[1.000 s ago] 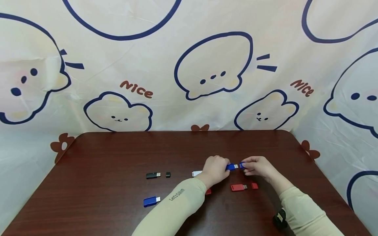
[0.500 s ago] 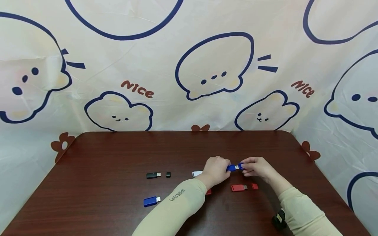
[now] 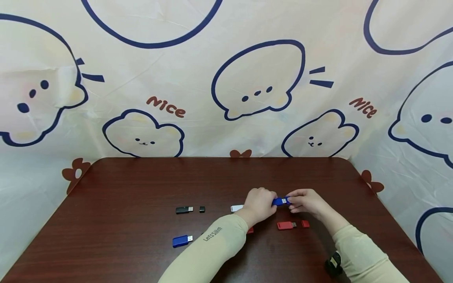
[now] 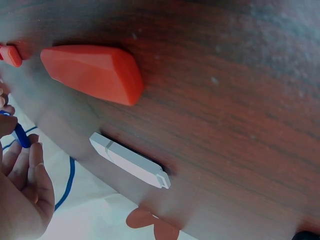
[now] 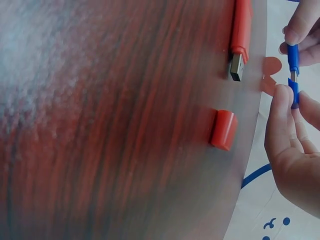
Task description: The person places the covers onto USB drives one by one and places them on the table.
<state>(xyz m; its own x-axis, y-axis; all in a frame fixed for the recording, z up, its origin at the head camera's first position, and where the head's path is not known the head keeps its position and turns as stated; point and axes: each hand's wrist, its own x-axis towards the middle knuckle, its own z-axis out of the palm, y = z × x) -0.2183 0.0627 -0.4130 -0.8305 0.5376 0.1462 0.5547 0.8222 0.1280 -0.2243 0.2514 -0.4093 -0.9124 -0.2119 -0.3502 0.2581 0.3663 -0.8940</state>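
My left hand (image 3: 260, 202) pinches a blue USB stick (image 3: 278, 201) by its body, the metal plug pointing right. Between the thumb and fingers of my right hand (image 3: 308, 201) is the stick's blue cap (image 5: 294, 93). In the right wrist view the cap lines up with the plug and sits partly over its end, with a short strip of metal still showing. Below my hands lie a red USB stick (image 3: 285, 225) with bare plug and its red cap (image 3: 305, 223). Beside my left hand is a white USB stick (image 4: 129, 161), capped.
On the left lie a black USB stick (image 3: 184, 210) with its small black cap (image 3: 202, 209), and an uncapped blue USB stick (image 3: 182, 241). A red eraser-like block (image 4: 92, 72), partly hidden in the head view, lies under my left forearm. A patterned cloth stands behind the brown table (image 3: 124, 184).
The right hand has moved slightly left, bringing the blue cap from apart to over the end of the plug. The left hand has hardly moved.
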